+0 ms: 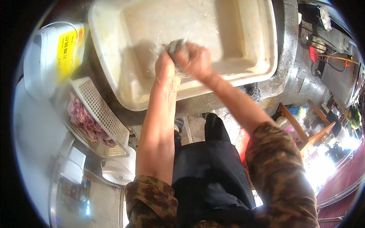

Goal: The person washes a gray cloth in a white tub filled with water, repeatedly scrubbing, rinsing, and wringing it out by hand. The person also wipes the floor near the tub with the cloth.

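Both hands are together over a large off-white plastic tub (253, 64) with water in it. Between them is a blurred grey-white wad (178, 45), perhaps a cloth; its exact kind cannot be told. My left hand (165, 67) grips its near left side, thumb upward. From the right, my right hand (196, 58) is closed over the wad, its knuckles up and smeared by motion. Splashes and bright streaks show around the fingers, and my left wrist is wet. The fingers hide the lower part of the wad.
Left of the tub, a cream perforated plastic basket (92, 104) holds raw pieces of meat (85, 119). Beyond it stands a white bucket (42, 62) with a yellow label bearing writing. A white lidded bucket (121, 171) is below. Wet stone ledge (286, 48) borders the tub.
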The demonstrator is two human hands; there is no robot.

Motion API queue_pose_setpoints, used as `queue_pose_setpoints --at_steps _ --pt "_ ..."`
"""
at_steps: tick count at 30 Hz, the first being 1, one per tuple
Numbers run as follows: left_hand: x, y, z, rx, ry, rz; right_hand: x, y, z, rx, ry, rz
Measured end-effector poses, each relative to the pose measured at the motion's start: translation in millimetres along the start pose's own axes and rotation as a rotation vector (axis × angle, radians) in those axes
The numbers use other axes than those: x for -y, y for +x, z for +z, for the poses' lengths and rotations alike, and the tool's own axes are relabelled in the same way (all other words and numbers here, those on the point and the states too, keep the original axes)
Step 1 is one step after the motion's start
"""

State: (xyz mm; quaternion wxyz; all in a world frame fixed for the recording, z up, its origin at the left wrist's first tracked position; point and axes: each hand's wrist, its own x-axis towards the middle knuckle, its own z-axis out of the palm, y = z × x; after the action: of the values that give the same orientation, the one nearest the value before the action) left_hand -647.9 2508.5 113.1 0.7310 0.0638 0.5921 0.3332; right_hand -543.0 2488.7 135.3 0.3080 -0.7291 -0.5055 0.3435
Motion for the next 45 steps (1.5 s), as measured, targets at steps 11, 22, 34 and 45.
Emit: queue_pose_setpoints --at_steps 11,22,34,45 --pt "3.5 -7.1 -46.6 -0.019 -0.007 -0.249 -145.7 88.3 34.2 0.332 -0.729 0.378" --pt "-16.6 17.5 -31.2 0.087 -0.165 -0.068 13.9 -17.5 40.3 0.032 0.138 -0.195" --pt "19.9 3.9 -48.5 -0.024 0.056 -0.249 -141.8 88.4 28.8 0.318 -0.618 0.431" --pt "6.3 18.4 -37.8 0.069 -0.147 -0.022 4.8 -9.2 54.9 0.037 0.094 -0.234"
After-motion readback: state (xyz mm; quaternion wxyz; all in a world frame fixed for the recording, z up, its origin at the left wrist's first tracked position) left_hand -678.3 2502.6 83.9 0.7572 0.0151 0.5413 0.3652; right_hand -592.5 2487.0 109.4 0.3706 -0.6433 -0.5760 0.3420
